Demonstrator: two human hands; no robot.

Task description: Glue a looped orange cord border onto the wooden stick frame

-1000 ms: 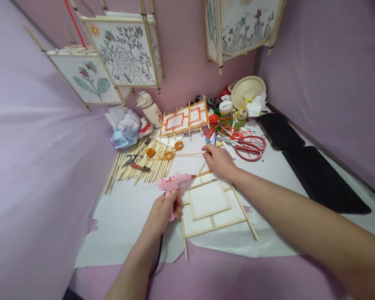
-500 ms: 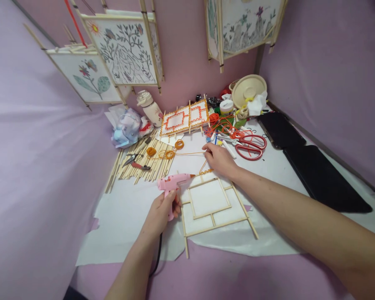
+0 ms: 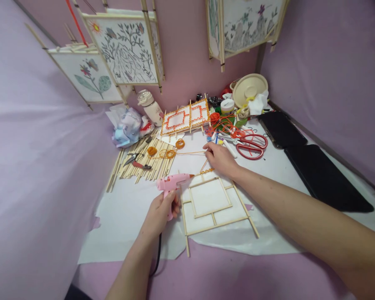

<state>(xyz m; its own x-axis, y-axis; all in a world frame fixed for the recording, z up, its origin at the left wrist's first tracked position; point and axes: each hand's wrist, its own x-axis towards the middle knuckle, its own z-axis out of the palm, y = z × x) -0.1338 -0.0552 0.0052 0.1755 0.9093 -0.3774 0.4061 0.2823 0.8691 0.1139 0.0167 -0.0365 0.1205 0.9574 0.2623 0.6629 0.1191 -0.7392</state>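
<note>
and the left hand [image 3: 163, 207] is wrapped around the handle of the pink glue gun [image 3: 173, 182], its nozzle right at the frame's top bar, though whether it touches is too small to tell! over to the right hand [image 3: 220, 159], fingertips pinching the orange cord [image 3: 208, 170], which lies in little waves along that bar and runs off leftward to loose coils. the stick frame [image 3: 217, 226] lies flat between the forearms, white paper inside it. further out, red-handled pliers [image 3: 140, 165] rest on a spread of thin sticks [image 3: 158, 166], red scissors [image 3: 241, 144] sit beyond the right hand, and a cord-trimmed panel [image 3: 185, 118] leans near the bottle [image 3: 152, 109].
</note>
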